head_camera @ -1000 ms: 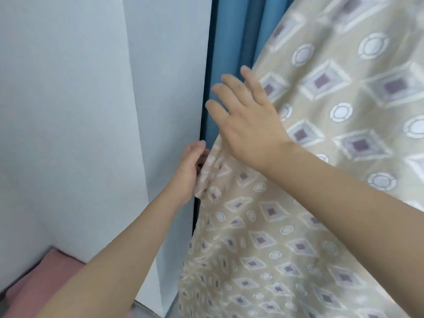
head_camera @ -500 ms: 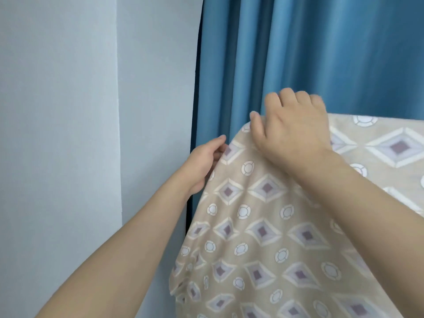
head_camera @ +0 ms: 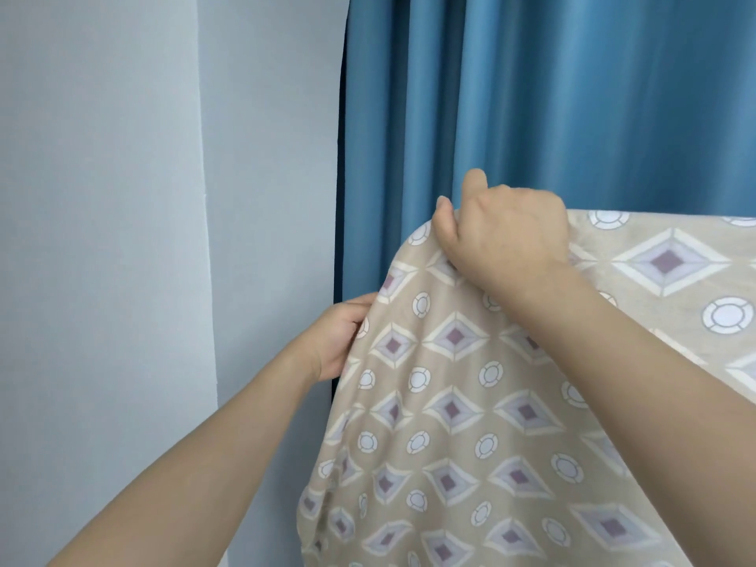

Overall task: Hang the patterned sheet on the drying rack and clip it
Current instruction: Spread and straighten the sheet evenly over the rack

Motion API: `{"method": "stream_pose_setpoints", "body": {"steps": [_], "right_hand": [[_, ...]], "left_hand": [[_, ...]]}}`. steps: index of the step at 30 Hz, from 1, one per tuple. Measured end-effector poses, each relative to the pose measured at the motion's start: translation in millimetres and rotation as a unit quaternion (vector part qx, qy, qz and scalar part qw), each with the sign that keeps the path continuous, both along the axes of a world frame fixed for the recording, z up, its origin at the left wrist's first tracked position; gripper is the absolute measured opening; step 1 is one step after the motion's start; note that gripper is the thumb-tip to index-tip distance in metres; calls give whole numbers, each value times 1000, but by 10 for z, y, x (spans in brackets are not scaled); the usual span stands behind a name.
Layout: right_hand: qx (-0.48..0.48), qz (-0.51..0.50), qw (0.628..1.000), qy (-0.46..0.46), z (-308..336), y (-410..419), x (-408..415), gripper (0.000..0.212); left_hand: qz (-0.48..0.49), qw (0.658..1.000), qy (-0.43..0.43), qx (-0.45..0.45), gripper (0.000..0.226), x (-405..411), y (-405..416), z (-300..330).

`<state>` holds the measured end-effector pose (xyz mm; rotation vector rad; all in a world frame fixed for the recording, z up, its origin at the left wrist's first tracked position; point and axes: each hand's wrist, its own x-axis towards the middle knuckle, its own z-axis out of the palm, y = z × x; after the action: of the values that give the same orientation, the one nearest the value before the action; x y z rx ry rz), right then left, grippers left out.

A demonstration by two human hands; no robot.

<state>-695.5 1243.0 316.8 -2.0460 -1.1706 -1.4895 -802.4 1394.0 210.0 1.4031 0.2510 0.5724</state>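
The pale grey wall (head_camera: pixel 102 239) filled the view from about seven to eleven o'clock, plain apart from a faint vertical seam. Beside it, from twelve round to two o'clock, hung the blue curtain (head_camera: pixel 572 96) in long upright folds, its dark left edge just beside the wall.

The patterned sheet (head_camera: pixel 470 423), beige with purple-centred diamonds and white rings, took up the region from three to six o'clock. It was draped over something hidden beneath it, so that its top line ran nearly level across at three o'clock, in front of the curtain, while the rest fell in slanting folds down to six o'clock. The rack itself could not be seen under the cloth, and whether any clip was on it could not be told.

The right hand (head_camera: pixel 503 235) sat close to the centre, at the rounded upper left corner of the sheet. Its fingers were curled over the top of the fabric and its thumb pressed in from the left, so it gripped the cloth at that corner, the forearm reaching in from four o'clock.

The left hand (head_camera: pixel 335 341) lay lower, toward eight o'clock of the centre, at the sheet's left edge. Its fingers went behind the fabric and the thumb lay over the edge, holding the cloth there.
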Motion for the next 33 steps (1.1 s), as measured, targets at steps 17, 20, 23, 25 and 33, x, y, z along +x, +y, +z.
{"method": "stream_pose_setpoints", "body": {"steps": [17,20,23,25,33], "right_hand": [[-1,7,1000,-5,-40,23,15,38],[-4,1,1000,-4,-31,35,31,38],[-6,-1,1000,-3,-27,33,52,37],[-7,-2,1000,-6,-23,24,53,37],[-54,42,998,6,58,-157,8,32]], "left_hand": [[-20,987,102,125,46,-436,160,114],[-20,996,13,83,37,-371,104,146],[-57,995,-31,76,29,-279,-47,303],[-22,992,-51,110,19,-177,-134,398],[140,909,-25,392,60,35,-276,505]]}}
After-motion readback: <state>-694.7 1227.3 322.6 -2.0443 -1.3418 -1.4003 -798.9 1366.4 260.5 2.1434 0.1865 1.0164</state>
